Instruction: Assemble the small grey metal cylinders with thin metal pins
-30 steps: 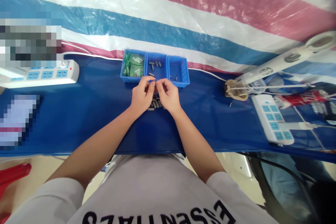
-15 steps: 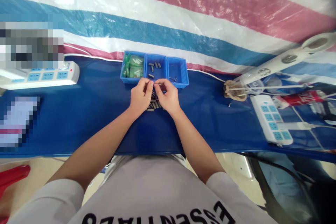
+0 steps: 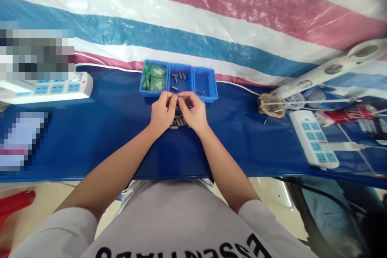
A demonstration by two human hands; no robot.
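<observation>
Dark metal cylinders [image 3: 178,121] lie between both hands. Left hand [image 3: 162,111] and right hand [image 3: 193,111] pinch one tiny part [image 3: 177,96] together before the blue bins [image 3: 179,80].

Bright, even daylight fills the scene, and the glossy striped tarp [image 3: 211,12] behind the blue tabletop [image 3: 90,137] throws back white crinkled glare, strongest up and to the right of the blue bins [image 3: 178,80]. Shadows are soft and faint, with only a thin dark patch under the hands [image 3: 178,111]. The wide lens bows the tabletop edge and stretches things toward the corners, two blocks left of the bins are pixelated, and the small parts near the bins are too fine to resolve
</observation>
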